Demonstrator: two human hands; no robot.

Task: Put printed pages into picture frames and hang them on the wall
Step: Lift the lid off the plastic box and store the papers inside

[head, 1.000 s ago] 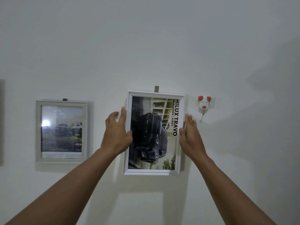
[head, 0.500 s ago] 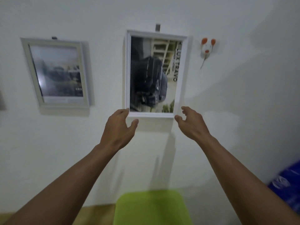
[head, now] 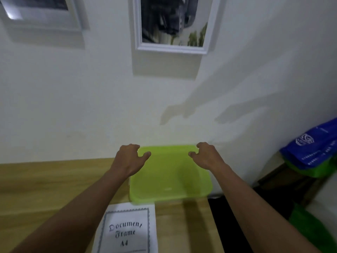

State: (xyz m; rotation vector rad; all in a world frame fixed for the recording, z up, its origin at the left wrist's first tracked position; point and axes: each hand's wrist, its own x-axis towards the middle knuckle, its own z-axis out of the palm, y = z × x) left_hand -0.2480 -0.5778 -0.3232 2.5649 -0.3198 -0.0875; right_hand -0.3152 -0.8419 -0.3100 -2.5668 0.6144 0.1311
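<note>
A white picture frame [head: 171, 49] with a printed page of a dark truck hangs on the wall at the top centre, only its lower part in view. A second, pale frame [head: 45, 24] hangs to its left, cut off by the top edge. On the wooden table lies a sheet reading "Document Frame A4" [head: 127, 230]. My left hand [head: 130, 158] and my right hand [head: 206, 156] hover low over a lime-green plastic lid [head: 169, 174], fingers curled and apart, holding nothing.
The wooden table [head: 45, 185] stands against the white wall [head: 91, 106]. A blue bag [head: 313, 148] lies on green things at the right, beyond the table's edge. A dark gap [head: 229, 225] runs beside the table on the right.
Both hands have let go of the white frame, which stays on the wall, and dropped down to above the green lid. The view has tilted downward to the table.
</note>
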